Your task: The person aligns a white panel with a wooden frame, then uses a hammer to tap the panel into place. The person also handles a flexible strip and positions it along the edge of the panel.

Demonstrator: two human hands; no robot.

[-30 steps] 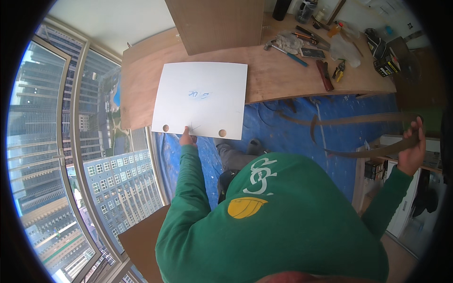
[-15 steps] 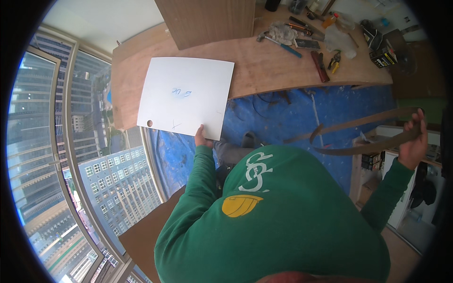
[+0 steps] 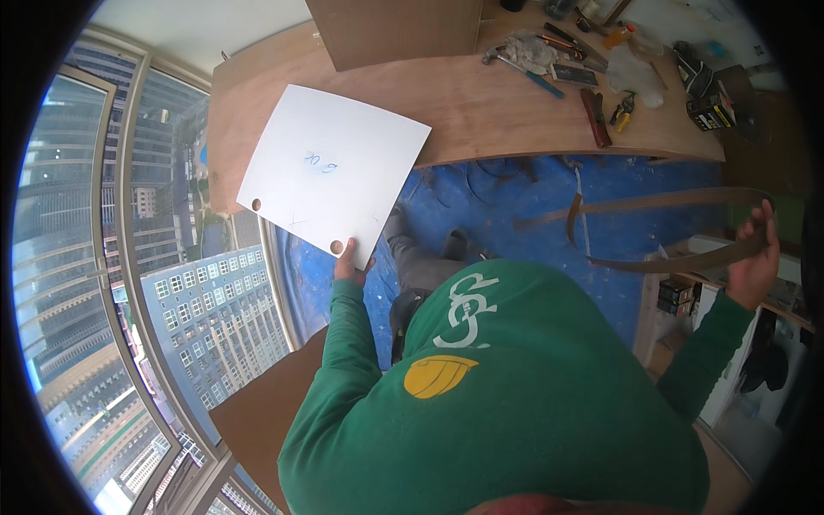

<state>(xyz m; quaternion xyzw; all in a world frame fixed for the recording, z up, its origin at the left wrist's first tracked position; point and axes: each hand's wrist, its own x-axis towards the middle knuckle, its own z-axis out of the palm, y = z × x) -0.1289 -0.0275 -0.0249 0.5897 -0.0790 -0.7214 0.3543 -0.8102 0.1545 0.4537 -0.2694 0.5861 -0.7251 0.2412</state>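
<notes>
- Currently, a white panel [image 3: 335,163] is being held by the left hand [image 3: 350,268] at its near right corner, the thumb being laid on the upper face just beside a round hole [image 3: 336,248].
- The far part of the panel is being held over the workbench [image 3: 257,94], while the near part is being kept out past the front edge, above a blue floor sheet [image 3: 481,193]; whether any weight is being borne by the bench cannot be told.
- The panel is being held askew to the bench edge, with blue handwriting being shown near its middle and a second round hole [image 3: 256,204] being seen near its left corner.
- Well apart, out to the right, a long brown strip [image 3: 704,257] is being gripped by the right hand [image 3: 754,266], its bent length being hung leftward in a loop above the blue sheet.
- The two hands are being kept far from each other, each being closed on its own piece.
- On the bench, a brown board [image 3: 395,34] is being stood beyond the panel; to the right, a hammer [image 3: 542,84], a dark red tool [image 3: 595,118], yellow-handled pliers [image 3: 622,113] and a clear plastic bag [image 3: 637,77] are being kept.
</notes>
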